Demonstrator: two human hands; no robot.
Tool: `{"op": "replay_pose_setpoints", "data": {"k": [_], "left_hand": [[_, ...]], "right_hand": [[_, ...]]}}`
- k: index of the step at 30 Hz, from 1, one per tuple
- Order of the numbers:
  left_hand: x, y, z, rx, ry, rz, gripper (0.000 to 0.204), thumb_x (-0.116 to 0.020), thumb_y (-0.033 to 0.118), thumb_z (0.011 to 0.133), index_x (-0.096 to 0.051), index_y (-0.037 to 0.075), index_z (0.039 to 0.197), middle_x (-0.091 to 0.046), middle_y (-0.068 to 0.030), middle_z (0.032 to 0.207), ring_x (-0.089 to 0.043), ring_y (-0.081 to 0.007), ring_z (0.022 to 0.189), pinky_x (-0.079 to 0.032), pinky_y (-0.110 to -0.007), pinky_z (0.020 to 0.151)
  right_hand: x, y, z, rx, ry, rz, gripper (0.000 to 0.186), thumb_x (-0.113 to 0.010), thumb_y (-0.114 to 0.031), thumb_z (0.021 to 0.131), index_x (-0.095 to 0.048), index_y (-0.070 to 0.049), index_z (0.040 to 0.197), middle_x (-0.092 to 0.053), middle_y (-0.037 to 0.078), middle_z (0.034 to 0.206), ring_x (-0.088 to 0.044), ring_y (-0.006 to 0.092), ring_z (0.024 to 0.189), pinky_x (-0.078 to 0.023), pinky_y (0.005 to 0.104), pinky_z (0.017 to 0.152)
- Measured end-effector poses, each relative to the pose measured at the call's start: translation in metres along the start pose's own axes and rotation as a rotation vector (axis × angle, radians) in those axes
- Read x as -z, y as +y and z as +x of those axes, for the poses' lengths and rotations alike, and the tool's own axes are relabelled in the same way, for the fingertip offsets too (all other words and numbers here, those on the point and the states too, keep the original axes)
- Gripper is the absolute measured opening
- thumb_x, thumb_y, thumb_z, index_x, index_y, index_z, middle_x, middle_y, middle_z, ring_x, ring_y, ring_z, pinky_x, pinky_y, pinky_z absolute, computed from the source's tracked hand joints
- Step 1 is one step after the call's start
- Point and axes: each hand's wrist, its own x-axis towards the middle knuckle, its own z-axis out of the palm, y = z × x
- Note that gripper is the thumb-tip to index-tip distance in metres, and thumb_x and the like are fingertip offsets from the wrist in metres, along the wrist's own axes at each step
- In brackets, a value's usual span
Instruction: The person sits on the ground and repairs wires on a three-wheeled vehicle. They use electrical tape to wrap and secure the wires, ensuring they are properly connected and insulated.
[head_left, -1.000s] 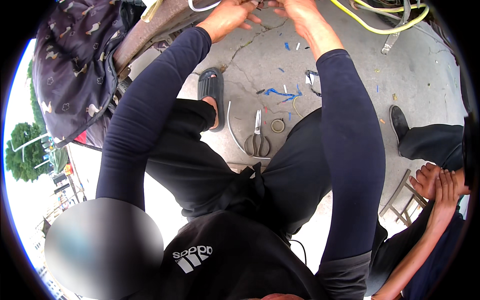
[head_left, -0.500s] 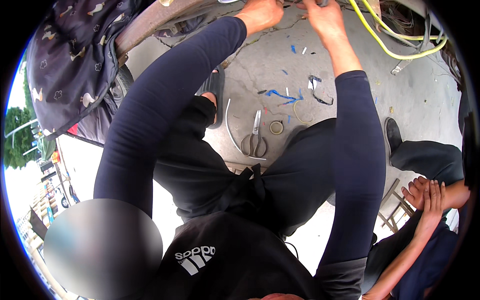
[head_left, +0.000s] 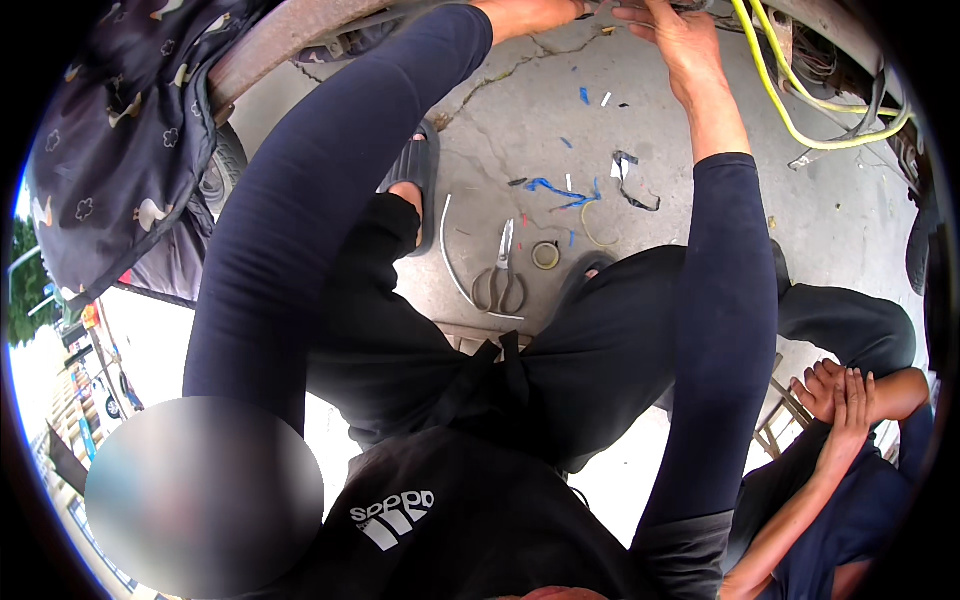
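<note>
Both my arms reach to the top edge of the head view. There my left hand (head_left: pixel 530 14) is closed, its fingertips meeting near a thin item too small and cut off to name. Just to its right, my right hand (head_left: pixel 685 42) bends its thumb and fingers inward in a pinch at the same spot; what it grips is hidden. On the concrete below lie scissors (head_left: pixel 504 280), a roll of tape (head_left: pixel 546 255), and a thin grey tube (head_left: pixel 446 240). Blue scraps (head_left: pixel 560 188) and a black strip (head_left: pixel 640 196) are scattered nearer my hands.
A rusty metal bar (head_left: pixel 270 50) and a dark patterned cloth (head_left: pixel 120 150) are at the upper left. Yellow cable (head_left: pixel 765 95) loops down at the upper right. Another person's crossed hands (head_left: pixel 845 395) rest at the right. My sandalled foot (head_left: pixel 410 195) stands left of the scissors.
My right hand has shifted right, and my left hand sits slightly higher, partly beyond the top edge. The whole view has moved a little; the floor items keep their arrangement.
</note>
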Motion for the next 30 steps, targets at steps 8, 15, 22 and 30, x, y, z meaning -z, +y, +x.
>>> {"op": "replay_pose_setpoints", "data": {"k": [8, 15, 22, 30], "left_hand": [[-0.001, -0.03, -0.004, -0.041, 0.049, -0.1, 0.04, -0.066, 0.026, 0.09, -0.065, 0.009, 0.126, -0.068, -0.0214, 0.123, -0.065, -0.0381, 0.113, -0.051, -0.048, 0.095], [0.012, -0.024, -0.018, 0.015, 0.091, -0.113, 0.037, -0.061, 0.021, 0.092, -0.065, 0.01, 0.127, -0.067, -0.0227, 0.126, -0.063, -0.0409, 0.117, -0.049, -0.05, 0.098], [0.013, -0.017, -0.037, -0.06, 0.192, -0.072, 0.036, -0.057, 0.01, 0.088, -0.064, 0.007, 0.122, -0.066, -0.0254, 0.121, -0.06, -0.0445, 0.117, -0.047, -0.052, 0.099], [0.023, -0.032, -0.038, -0.277, 0.136, 0.138, 0.046, -0.05, 0.003, 0.086, -0.058, 0.005, 0.132, -0.063, -0.0314, 0.119, -0.059, -0.0463, 0.117, -0.046, -0.053, 0.099]], "right_hand": [[-0.024, 0.006, -0.003, -0.08, -0.005, -0.223, 0.031, -0.08, -0.029, 0.088, -0.072, -0.003, 0.103, -0.072, 0.006, 0.087, -0.066, 0.016, 0.074, -0.054, 0.031, 0.069], [-0.05, 0.02, -0.002, -0.148, 0.039, -0.211, 0.021, -0.077, -0.021, 0.086, -0.073, -0.004, 0.096, -0.073, 0.007, 0.085, -0.066, 0.0171, 0.075, -0.054, 0.0327, 0.068], [-0.061, 0.033, -0.003, -0.098, 0.145, -0.45, 0.024, -0.068, -0.021, 0.088, -0.073, 0.001, 0.098, -0.073, 0.011, 0.086, -0.068, 0.0209, 0.076, -0.053, 0.0357, 0.067], [-0.033, 0.041, -0.006, -0.179, 0.02, -0.131, 0.029, -0.065, -0.023, 0.096, -0.071, 0.002, 0.109, -0.073, 0.012, 0.094, -0.069, 0.0222, 0.083, -0.053, 0.0365, 0.071]]}}
